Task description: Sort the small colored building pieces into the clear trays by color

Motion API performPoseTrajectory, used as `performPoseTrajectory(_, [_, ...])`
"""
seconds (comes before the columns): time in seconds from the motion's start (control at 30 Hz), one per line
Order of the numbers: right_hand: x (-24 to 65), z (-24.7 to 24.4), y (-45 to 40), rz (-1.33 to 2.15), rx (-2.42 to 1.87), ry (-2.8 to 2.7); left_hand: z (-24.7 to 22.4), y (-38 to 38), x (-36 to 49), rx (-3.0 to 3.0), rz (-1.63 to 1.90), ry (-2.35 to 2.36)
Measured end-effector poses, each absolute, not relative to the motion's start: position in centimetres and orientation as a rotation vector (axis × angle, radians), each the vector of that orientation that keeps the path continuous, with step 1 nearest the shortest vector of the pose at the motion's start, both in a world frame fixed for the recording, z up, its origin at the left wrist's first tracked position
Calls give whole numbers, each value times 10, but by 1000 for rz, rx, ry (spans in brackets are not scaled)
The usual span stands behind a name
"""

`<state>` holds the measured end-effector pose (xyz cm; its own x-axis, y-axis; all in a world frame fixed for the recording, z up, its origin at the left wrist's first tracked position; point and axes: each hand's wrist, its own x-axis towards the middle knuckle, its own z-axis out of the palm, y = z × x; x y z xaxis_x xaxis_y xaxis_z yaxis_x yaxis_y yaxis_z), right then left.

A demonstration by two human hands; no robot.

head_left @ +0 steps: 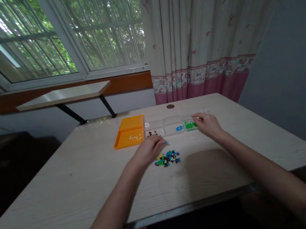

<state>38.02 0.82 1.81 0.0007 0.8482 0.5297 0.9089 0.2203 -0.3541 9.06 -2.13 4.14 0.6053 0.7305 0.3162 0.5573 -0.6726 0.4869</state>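
Observation:
A pile of small mixed pieces (167, 159) in blue, green, yellow, white and dark brown lies on the table. Just above it, my left hand (149, 149) pinches a small blue piece (165, 142). My right hand (208, 123) is closed over the right end of a clear compartment tray (172, 120); whatever its fingertips hold is too small to make out. Green pieces (190, 124) fill a compartment beside that hand, with blue pieces (179, 128) to their left. Brown pieces (152, 133) lie in a left compartment. White pieces (135, 137) sit in an open orange box (131, 123).
The wooden table (93, 180) reaches back to the wall and curtain (188, 45). A round dark disc (170, 106) lies near its back edge. A raised shelf (63, 94) on dark legs stands at the back left, below the window.

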Motion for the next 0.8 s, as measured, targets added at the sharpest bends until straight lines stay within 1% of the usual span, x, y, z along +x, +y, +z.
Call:
performPoseTrajectory(0.17, [332, 14, -18, 188, -1282, -2199, 36, -24, 96, 2539, 805, 984])
performPoseTrajectory(0.3, [302, 6, -32, 309, -1155, -2244, 32, -25, 100, 2550, 790, 975])
performPoseTrajectory(0.57, [299, -2, -32, 412, -1048, -2093, 31, -25, 100, 2579, 772, 972])
performPoseTrajectory(0.8, [299, 1, -33, 352, -1011, -2049, 33, -28, 102, 2530, 819, 909])
